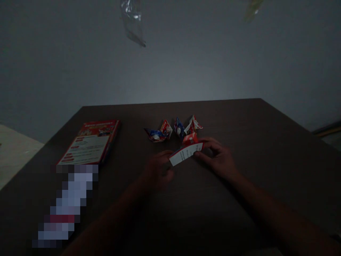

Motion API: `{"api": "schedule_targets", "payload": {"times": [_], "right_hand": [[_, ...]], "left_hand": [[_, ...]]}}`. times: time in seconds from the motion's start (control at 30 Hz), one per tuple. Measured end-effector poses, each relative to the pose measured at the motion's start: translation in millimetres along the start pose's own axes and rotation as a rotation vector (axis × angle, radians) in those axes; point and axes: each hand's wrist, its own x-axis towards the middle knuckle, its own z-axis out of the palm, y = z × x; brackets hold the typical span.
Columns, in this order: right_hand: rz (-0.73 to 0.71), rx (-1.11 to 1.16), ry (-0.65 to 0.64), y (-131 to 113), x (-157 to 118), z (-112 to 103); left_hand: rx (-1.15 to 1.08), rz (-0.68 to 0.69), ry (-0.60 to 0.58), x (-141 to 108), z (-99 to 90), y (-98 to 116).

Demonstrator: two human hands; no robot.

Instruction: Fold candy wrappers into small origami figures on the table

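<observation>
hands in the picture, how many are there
2: the left hand at the left end of the printed paper, the right hand holding its right end.

Narrow white printed strip w/ red edging [186,153]: looks like smooth paper, mostly matt. Red, blue & white folded pieces [159,135]: apparently printed paper, sharp creases, slight sheen. Red-and-white rectangular printed stack [89,144]: paper, smooth, semi-gloss at most. Dark brown desk [245,124]: wood-look top, fine grain, low sheen. Clear crinkled plastic piece [132,21]: v. glossy, bright highlights. Grey wall [199,67]: smooth, matt.
</observation>
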Motion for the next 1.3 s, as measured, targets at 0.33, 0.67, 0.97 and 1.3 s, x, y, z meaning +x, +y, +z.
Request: {"api": "schedule_targets", "payload": {"times": [0.33, 0.67, 0.97, 1.3], "right_hand": [[-0.386, -0.498, -0.233, -9.3, -2.5, -12.7], [-0.453, -0.595, -0.69, -20.5, -11.9, 4.5], [-0.428, -0.531, -0.674, -21.8, -12.0, 5.4], [-0.188, -0.269, -0.53, -11.5, -7.8, 10.6]], "left_hand": [[0.261, -0.056, -0.152, 4.9, 14.9, -14.7], [0.154, -0.142, -0.192, 7.3, 4.2, -22.9], [0.184, 0.008, -0.319, 12.1, -2.1, -26.2], [0.274, 0.016, -0.308, 10.4, 1.6, -28.4]]}}
